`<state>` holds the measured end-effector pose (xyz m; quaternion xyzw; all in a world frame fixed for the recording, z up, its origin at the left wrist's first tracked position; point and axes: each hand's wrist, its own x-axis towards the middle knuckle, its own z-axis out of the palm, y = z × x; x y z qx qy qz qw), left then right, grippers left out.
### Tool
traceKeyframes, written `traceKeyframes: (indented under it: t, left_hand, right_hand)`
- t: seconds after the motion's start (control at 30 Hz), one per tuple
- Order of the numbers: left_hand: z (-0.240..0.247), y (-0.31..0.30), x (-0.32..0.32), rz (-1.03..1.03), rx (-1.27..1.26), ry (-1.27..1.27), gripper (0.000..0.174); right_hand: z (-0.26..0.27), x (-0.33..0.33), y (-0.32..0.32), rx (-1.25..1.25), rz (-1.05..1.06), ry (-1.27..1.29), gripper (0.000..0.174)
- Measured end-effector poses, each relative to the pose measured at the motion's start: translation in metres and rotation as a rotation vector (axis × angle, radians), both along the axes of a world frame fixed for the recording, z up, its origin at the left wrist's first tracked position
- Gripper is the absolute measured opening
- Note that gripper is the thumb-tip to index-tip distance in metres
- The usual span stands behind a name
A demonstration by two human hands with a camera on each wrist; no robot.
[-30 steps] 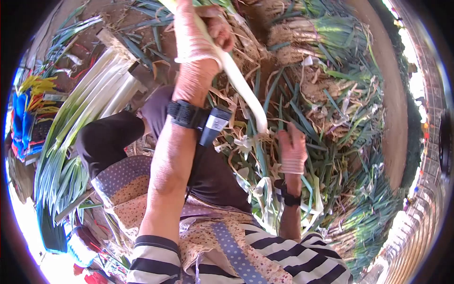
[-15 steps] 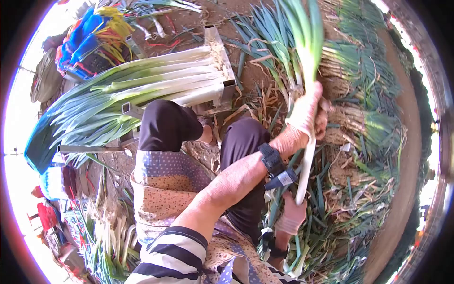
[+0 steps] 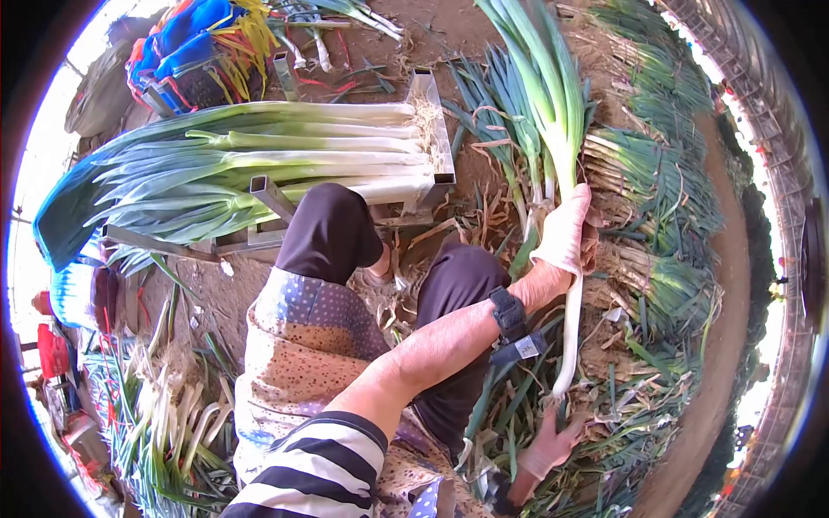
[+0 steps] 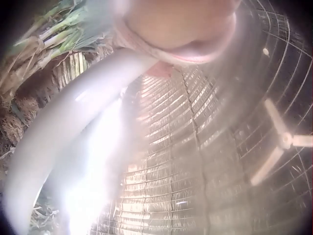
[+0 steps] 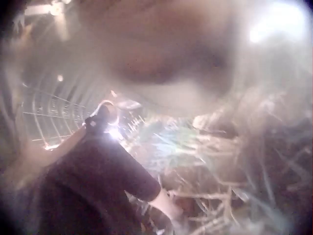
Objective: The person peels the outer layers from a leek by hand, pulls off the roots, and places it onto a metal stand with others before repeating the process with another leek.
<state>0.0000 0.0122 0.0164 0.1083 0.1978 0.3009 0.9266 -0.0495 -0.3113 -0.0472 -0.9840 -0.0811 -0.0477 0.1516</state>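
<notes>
My left hand, in a pale glove or cuff, grips a large leek around its stalk. The green leaves fan upward past the hand and the white shank hangs down, root end lowest. In the left wrist view the white shank of the leek curves large beneath the hand. My right hand is just below the root end, its fingers spread apart over leek scraps. The right wrist view is blurred, with part of the hand across its top.
Trimmed leeks lie in a row on a metal frame at left. Bundled leeks line the right side. Loose leaves and peelings cover the ground near the right hand. More leeks lie at lower left; blue bundles stand behind.
The head view has swung left. My left hand keeps its grip on the leek, now held more upright with leaves up. My right hand has moved from the root end to below it, fingers spread.
</notes>
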Motion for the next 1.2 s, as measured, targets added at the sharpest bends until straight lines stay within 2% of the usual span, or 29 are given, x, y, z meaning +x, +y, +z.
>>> traceKeyframes:
  t: [0.07, 0.1, 0.13, 0.2, 0.23, 0.3, 0.33, 0.4, 0.43, 0.47, 0.53, 0.6, 0.7, 0.77, 0.8, 0.87, 0.9, 1.0, 1.1, 1.13, 1.2]
  left_hand:
    - [0.004, 0.002, -0.003, 0.016, -0.009, -0.016, 0.05]
    - [0.007, 0.002, -0.005, 0.029, -0.023, -0.036, 0.049]
    - [0.009, 0.002, -0.008, 0.039, -0.04, -0.054, 0.049]
    - [0.009, 0.014, -0.02, 0.023, 0.023, -0.134, 0.048]
    - [0.012, 0.022, -0.028, 0.074, 0.108, -0.208, 0.044]
    - [0.025, 0.049, -0.052, 0.201, 0.336, -0.325, 0.04]
    - [0.039, 0.068, -0.071, 0.267, 0.476, -0.365, 0.04]
    - [0.076, 0.115, -0.118, 0.407, 0.715, -0.332, 0.034]
    - [0.089, 0.142, -0.149, 0.461, 1.043, -0.181, 0.024]
    - [0.102, 0.155, -0.178, 0.501, 1.106, -0.176, 0.023]
    - [0.122, 0.173, -0.228, 0.512, 1.021, -0.218, 0.022]
    - [0.134, 0.188, -0.278, 0.532, 0.966, -0.231, 0.021]
    - [0.137, 0.214, -0.358, 0.624, 0.884, -0.192, 0.021]
    - [0.12, 0.234, -0.413, 0.717, 0.834, -0.096, 0.021]
    - [0.109, 0.239, -0.437, 0.78, 0.798, -0.032, 0.021]
    - [0.065, 0.259, -0.485, 0.94, 0.734, 0.178, 0.018]
    - [0.047, 0.252, -0.486, 1.113, 0.601, 0.355, 0.012]
    - [0.02, 0.239, -0.471, 1.317, 0.344, 0.496, 0.02]
    - [-0.015, 0.228, -0.474, 1.241, 0.256, 0.68, 0.023]
    - [-0.019, 0.223, -0.459, 1.299, 0.192, 0.742, 0.021]
    - [-0.047, 0.231, -0.454, 1.5, 0.127, 0.805, 0.02]
  right_hand:
    - [0.021, 0.004, 0.054, -0.027, 0.114, -0.223, 0.063]
    - [0.01, 0.014, 0.05, -0.468, 0.543, -0.58, 0.052]
    - [0.013, 0.012, 0.082, 0.042, 0.253, -0.212, 0.052]
    - [-0.018, 0.038, 0.089, 0.19, 0.474, -0.351, 0.045]
    - [-0.014, 0.044, 0.095, 0.18, 0.482, -0.352, 0.045]
    - [-0.004, 0.048, 0.11, 0.697, 0.288, 0.327, 0.039]
    - [0.017, 0.044, 0.122, 0.69, 0.279, 0.334, 0.039]
    - [0.075, 0.036, 0.154, 0.811, 0.391, 0.929, 0.05]
    - [0.08, 0.042, 0.164, 0.809, 0.508, 0.979, 0.053]
    - [0.085, 0.048, 0.178, 0.805, 0.63, 1.028, 0.056]
    - [0.101, 0.048, 0.227, 0.796, 0.694, 0.905, 0.059]
    - [0.119, 0.051, 0.289, 0.608, 0.833, 0.887, 0.059]
    - [0.111, 0.057, 0.383, 0.296, 1.138, 0.862, 0.053]
    - [0.087, 0.055, 0.433, 0.188, 1.296, 0.79, 0.048]
    - [0.056, 0.069, 0.463, 0.099, 1.39, 0.872, 0.051]
    - [0.049, 0.049, 0.484, -0.142, 1.454, 0.665, 0.051]
    - [0.043, 0.042, 0.496, -0.261, 1.525, 0.611, 0.056]
    - [0.018, 0.028, 0.522, -0.463, 1.59, 0.645, 0.062]
    - [-0.035, 0.044, 0.54, -0.531, 1.677, 0.613, 0.06]
    - [-0.034, 0.04, 0.542, -0.534, 1.682, 0.614, 0.06]
    - [-0.017, 0.022, 0.538, -0.899, 1.686, 0.393, 0.054]
